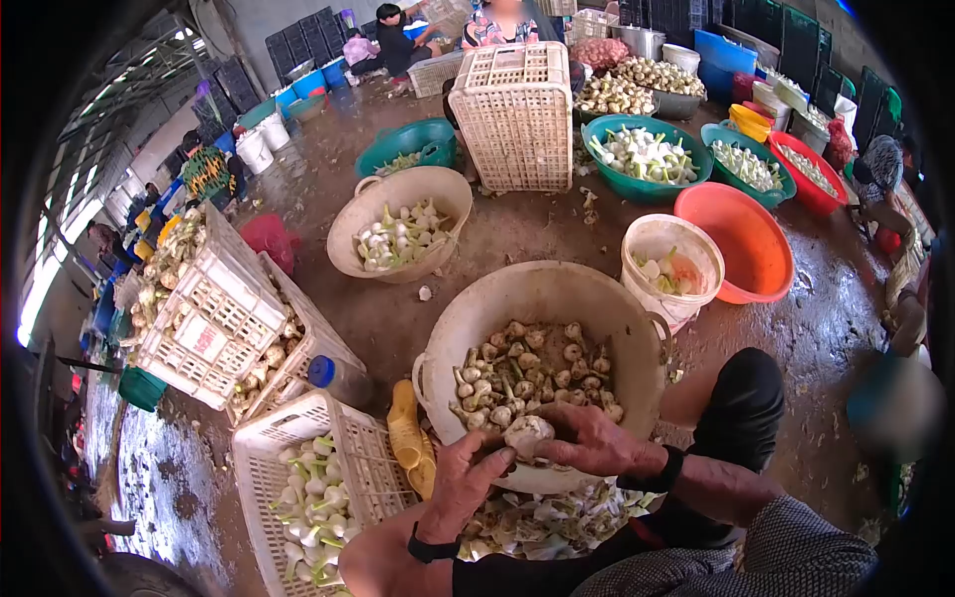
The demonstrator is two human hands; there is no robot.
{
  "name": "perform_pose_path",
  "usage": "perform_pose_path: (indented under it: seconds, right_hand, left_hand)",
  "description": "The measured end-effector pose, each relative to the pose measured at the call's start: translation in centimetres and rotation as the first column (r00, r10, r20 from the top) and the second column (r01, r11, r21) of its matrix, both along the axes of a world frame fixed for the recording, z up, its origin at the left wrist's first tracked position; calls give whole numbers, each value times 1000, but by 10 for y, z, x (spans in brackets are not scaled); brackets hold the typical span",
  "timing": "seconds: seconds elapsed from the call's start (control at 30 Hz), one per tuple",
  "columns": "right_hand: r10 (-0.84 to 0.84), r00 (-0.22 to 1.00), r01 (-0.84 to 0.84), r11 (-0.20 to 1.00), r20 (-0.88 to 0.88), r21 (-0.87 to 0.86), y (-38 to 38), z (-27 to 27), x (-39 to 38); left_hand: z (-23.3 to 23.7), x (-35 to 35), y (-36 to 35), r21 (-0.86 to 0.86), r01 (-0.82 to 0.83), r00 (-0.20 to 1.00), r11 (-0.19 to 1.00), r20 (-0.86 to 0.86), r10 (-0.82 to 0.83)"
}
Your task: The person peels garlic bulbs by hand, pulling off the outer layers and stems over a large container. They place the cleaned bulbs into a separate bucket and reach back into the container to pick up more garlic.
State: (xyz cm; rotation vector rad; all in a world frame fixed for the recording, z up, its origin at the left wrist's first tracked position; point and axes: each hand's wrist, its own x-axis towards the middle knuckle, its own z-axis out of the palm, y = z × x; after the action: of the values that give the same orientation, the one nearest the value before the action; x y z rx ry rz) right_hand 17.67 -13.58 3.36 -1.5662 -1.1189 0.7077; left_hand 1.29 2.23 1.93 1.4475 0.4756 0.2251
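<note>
Fingers of your left hand (463, 488) and right hand (589, 443) pinch one pale bulb (527, 434) between them; the basin (547, 274) of bulbs sits just beyond.

Left hand (464, 486) and right hand (597, 443) close together, fingers curled inward.

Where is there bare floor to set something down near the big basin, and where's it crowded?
Bare floor lies between the big basin and the smaller cream basin, and more right of the orange tub. White crates crowd the left; left hand and right hand hold a bulb over the near rim.
</note>
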Motion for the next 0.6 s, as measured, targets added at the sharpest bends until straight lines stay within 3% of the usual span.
perform_pose_path:
  seconds: [0.17, 0.33, 0.5, 0.6]
  right_hand:
    - [40, 999, -37, 986, 11, -162, -4, 1, 1]
    - [10, 953, -6, 1000, 302, -15, -6, -10, -4]
    - [15, 931, 22, 995, 365, -98, -8, -16, -11]
    - [12, 930, 26, 995, 367, -98, -9, -21, -13]
  left_hand:
    - [-14, 2, -2, 42, 38, 998, 998, -50, -36]
    - [-26, 4, -6, 9, 63, 988, 998, -141, -61]
    - [-17, 11, -12, 215, 63, 964, 975, -265, -4]
    - [-21, 11, -13, 345, 72, 975, 936, -220, 7]
